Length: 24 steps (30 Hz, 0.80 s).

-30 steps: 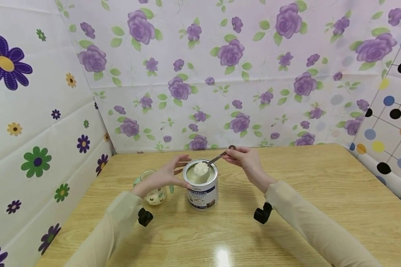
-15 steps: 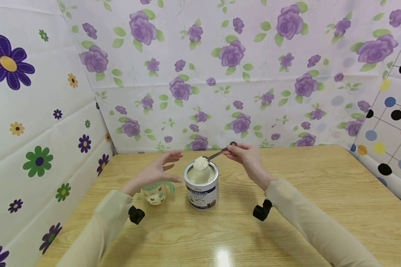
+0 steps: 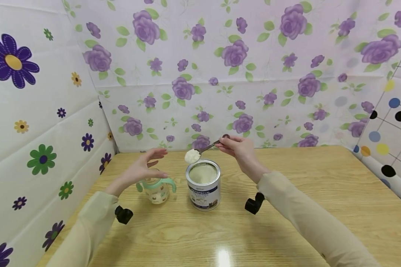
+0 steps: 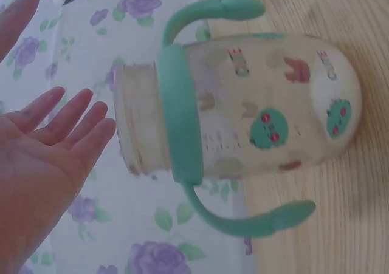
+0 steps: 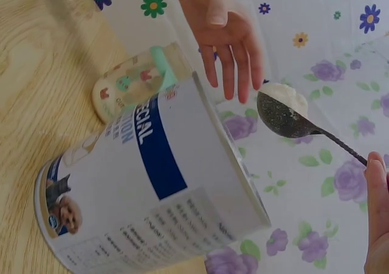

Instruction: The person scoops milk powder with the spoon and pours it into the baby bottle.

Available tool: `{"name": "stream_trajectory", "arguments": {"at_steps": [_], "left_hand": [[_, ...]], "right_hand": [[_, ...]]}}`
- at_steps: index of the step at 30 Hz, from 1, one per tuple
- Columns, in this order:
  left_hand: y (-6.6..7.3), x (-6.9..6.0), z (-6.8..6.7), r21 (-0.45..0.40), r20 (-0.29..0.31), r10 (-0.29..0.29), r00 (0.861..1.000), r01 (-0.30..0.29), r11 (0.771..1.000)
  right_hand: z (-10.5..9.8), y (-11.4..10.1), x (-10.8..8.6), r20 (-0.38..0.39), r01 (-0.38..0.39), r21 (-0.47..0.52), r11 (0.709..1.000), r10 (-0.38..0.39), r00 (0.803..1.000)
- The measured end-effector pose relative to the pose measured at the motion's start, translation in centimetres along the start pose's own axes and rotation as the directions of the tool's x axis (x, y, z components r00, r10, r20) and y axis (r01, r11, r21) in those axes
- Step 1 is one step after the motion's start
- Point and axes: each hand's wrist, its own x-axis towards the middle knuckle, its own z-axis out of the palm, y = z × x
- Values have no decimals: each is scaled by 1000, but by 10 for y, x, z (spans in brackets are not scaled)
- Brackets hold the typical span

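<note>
My right hand (image 3: 238,150) pinches the dark handle of a spoon (image 5: 282,119). Its bowl carries a heap of white powder (image 3: 192,156) above the left rim of an open tin (image 3: 204,190) with a white and blue label. Pale powder shows inside the tin. Over to the left, my left hand (image 3: 142,168) hovers with fingers spread and holds nothing. Just below it stands a baby bottle (image 4: 261,104), lidless, with a green collar and two green handles. In the left wrist view the fingertips lie close to the bottle's mouth; whether they touch it I cannot tell.
Tin and bottle stand side by side on a wooden table (image 3: 287,193). A flowered cloth (image 3: 214,81) rises behind the table's far edge. Patterned cloths also line the left and right sides. A black wrist camera (image 3: 255,203) hangs under each forearm.
The heaped spoon has risen out of the tin and moved left to its rim. My left hand has left the tin's side and shifted left over the bottle. Tin and bottle have stayed put.
</note>
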Motion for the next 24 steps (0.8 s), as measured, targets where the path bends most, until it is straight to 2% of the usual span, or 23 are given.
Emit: {"name": "stream_trajectory", "arguments": {"at_steps": [8,14,20,24], "left_hand": [[-14,-14,-12,-17,-32,-6,999,5,1000],[-25,-22,-12,-20,-37,-24,999,23,1000],[-37,-29,-13,-2,-69,-33,997,33,999],[-42,-34,-14,-23,-70,-66,995,65,998]], "right_hand": [[19,3,4,-1,4,31,999,-4,1000],[33,8,8,-21,-26,48,999,27,999],[46,12,10,-17,-41,56,998,42,999],[52,15,11,-7,-48,63,997,49,999]]}}
